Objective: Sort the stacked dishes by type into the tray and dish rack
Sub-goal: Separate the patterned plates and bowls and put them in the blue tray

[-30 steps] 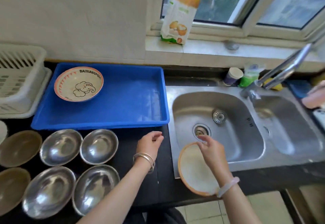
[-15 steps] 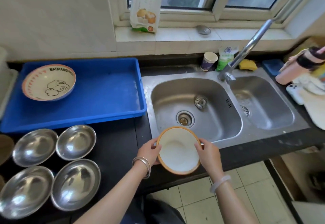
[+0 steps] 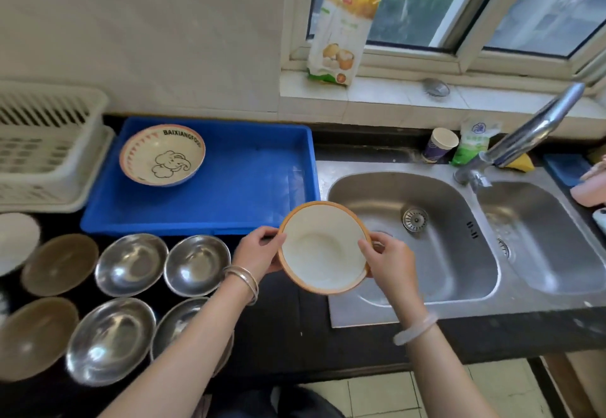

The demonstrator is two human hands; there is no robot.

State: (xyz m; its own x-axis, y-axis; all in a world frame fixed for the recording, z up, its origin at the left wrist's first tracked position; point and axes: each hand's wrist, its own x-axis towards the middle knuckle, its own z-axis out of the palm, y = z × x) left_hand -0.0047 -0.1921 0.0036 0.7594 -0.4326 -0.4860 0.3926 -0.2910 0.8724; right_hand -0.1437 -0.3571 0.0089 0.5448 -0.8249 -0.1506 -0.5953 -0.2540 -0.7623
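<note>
Two steel basins of a sink (image 3: 459,253) across the right half of the frame, sunk into a black countertop (image 3: 278,319) along the bottom. Blue plastic tray (image 3: 249,185) at centre left, close against the sink's left edge. White slatted dish rack (image 3: 49,155) at the left edge, just beside the tray. Chrome faucet (image 3: 531,129) slanting in from the upper right. Printed bag (image 3: 344,30) with pictures of buns, upright on the windowsill at top centre.

Four steel bowls (image 3: 131,263) in a two-by-two block at lower left, below the tray, the lower right one partly behind the left forearm. Two brown bowls (image 3: 60,263) just left of them, and a white dish (image 3: 16,240) cut off by the left edge. Elephant-print bowl (image 3: 162,155), lettered BAIXIANGFOO, in the tray's upper left corner.

Orange-rimmed white bowl (image 3: 323,247) at centre frame, held up between the tray's lower right corner and the left basin, white face tipped toward the camera; inside or underside, cannot tell. Left hand (image 3: 259,250) gripping its left rim, thumb in front, fingers curled behind. Right hand (image 3: 390,260) gripping the right rim the same way.

Paper cup (image 3: 439,145), green pouch (image 3: 472,142) and yellow sponge (image 3: 521,163) in a row behind the sink at upper right. Silver bangles (image 3: 244,281) on the left wrist, pale bangle (image 3: 414,329) on the right.
</note>
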